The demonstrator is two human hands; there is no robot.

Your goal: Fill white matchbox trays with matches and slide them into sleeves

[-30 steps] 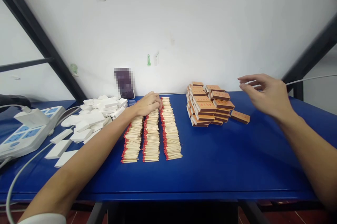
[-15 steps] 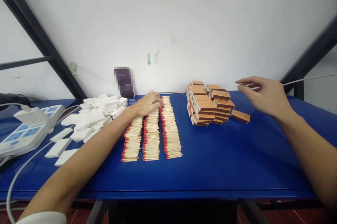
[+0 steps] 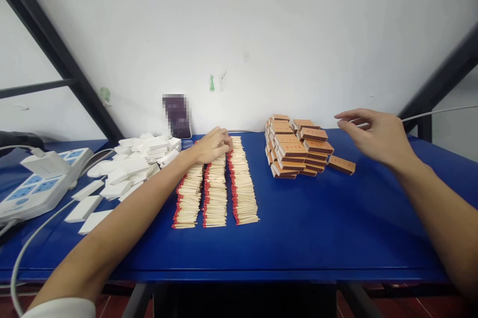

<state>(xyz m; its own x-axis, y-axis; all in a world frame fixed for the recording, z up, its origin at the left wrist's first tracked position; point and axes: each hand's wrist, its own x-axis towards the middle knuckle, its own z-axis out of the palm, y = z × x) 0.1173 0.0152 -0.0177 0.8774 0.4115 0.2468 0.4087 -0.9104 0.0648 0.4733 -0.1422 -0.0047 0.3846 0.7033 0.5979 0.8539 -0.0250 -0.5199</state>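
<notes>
Three long rows of red-headed matches lie on the blue table: a left row, a middle row and a right row. Over their far ends rests my left hand, its fingers curled in beside the heads of the right row. What the fingertips hold, if anything, is hidden. My right hand hovers above the table's right side, thumb and fingers bent and slightly apart, with nothing in them. To its left stands a stack of orange-brown matchboxes, and one loose matchbox lies against the stack's right side.
A heap of small white boxes spreads left of the matches, partly behind my left forearm. A white power strip with cables lies at the far left. A pixelated phone-like device leans on the wall. Dark metal posts frame both sides.
My left hand has shifted very slightly to the right at the far ends of the match rows. My right hand holds its place.
</notes>
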